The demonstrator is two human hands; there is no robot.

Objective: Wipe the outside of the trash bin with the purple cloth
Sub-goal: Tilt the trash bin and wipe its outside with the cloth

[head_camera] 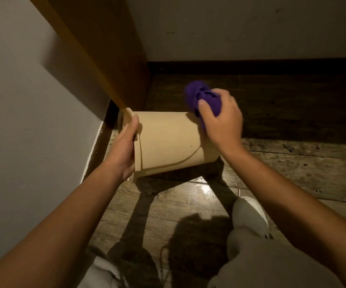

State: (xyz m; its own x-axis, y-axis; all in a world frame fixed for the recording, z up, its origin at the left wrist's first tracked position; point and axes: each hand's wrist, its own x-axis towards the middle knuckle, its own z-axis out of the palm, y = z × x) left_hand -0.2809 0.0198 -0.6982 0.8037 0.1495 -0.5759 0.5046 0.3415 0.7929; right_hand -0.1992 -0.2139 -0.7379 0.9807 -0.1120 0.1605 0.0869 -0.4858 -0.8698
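A tan plastic trash bin (pixel 168 142) is tipped on its side above the floor, its open rim to the left and its base to the right. My left hand (pixel 124 146) grips the rim and holds the bin up. A bunched purple cloth (pixel 201 98) is in my right hand (pixel 222 119), pressed against the bin's upper right side near the base. The bin's inside and far side are hidden.
A wooden cabinet side (pixel 109 59) and a white wall (pixel 22 100) stand close on the left. A wall with a dark baseboard (pixel 251 65) closes the back. My white shoe (pixel 249 213) and knees are on the plank floor (pixel 303 169) below.
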